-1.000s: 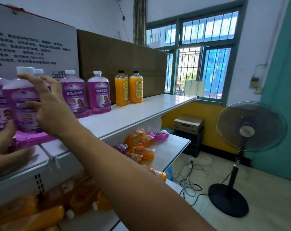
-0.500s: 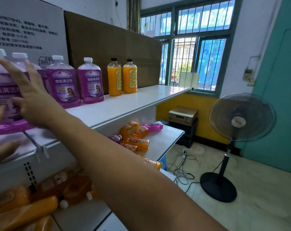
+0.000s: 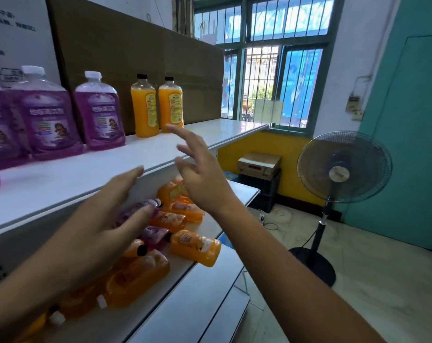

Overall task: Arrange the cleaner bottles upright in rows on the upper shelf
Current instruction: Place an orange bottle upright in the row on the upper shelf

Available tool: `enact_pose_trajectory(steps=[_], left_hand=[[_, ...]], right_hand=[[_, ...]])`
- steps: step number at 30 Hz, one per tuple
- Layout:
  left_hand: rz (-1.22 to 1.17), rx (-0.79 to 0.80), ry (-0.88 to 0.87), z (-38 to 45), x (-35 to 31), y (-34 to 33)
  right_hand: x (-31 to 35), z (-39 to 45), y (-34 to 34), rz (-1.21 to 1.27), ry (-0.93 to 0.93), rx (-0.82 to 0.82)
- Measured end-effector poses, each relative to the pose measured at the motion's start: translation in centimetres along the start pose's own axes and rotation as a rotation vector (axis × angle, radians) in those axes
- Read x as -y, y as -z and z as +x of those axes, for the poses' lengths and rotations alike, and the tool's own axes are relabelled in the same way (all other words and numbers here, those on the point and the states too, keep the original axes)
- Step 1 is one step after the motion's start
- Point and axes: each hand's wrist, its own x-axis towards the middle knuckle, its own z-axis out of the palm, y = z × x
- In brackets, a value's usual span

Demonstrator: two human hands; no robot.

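Purple cleaner bottles (image 3: 100, 112) with white caps stand upright in a row on the white upper shelf (image 3: 91, 167), with two orange bottles (image 3: 145, 106) to their right. On the lower shelf (image 3: 242, 191) several orange and purple bottles (image 3: 195, 247) lie on their sides in a heap. My left hand (image 3: 98, 226) hovers with straight fingers over the lying bottles, just below the upper shelf's edge. My right hand (image 3: 197, 172) is in the air with spread fingers, in front of the shelf edge. Neither hand holds anything.
Brown cardboard (image 3: 140, 45) and a white printed box (image 3: 14, 33) back the upper shelf. A standing fan (image 3: 338, 169) is on the floor to the right, cables (image 3: 272, 219) beside it. A cardboard box (image 3: 259, 164) sits on a dark crate under the window.
Both hands have let go of the purple bottle at the left of the upper shelf and moved right and down toward the lower shelf. The view has turned right.
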Motion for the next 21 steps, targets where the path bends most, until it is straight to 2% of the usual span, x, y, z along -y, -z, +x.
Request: enact_pose_trajectory(steps=[1,4,10,15,21], left_hand=[[0.003,0.000,0.023,1.2,-1.8,-1.5],[0.023,0.063,-0.016,4.5,0.4,-7.1],[0.070,0.146,0.182,11.0,6.3,-17.6],[0.153,0.224,0.421,12.9,12.9,-22.8],[0.397,0.310,0.553,12.1,17.6,-27.0]], right_hand=[[-1.3,-0.9,1.0,0.000,-0.037,-0.016],[-6.2,-2.7,3.4,-0.023,-0.103,-0.046],[-17.3,-4.6,5.4,-0.063,-0.286,0.011],[-24.6,-7.3,3.9,-0.019,-0.442,0.166],[-27.9,-9.4,1.2,-0.078,-0.515,0.446]])
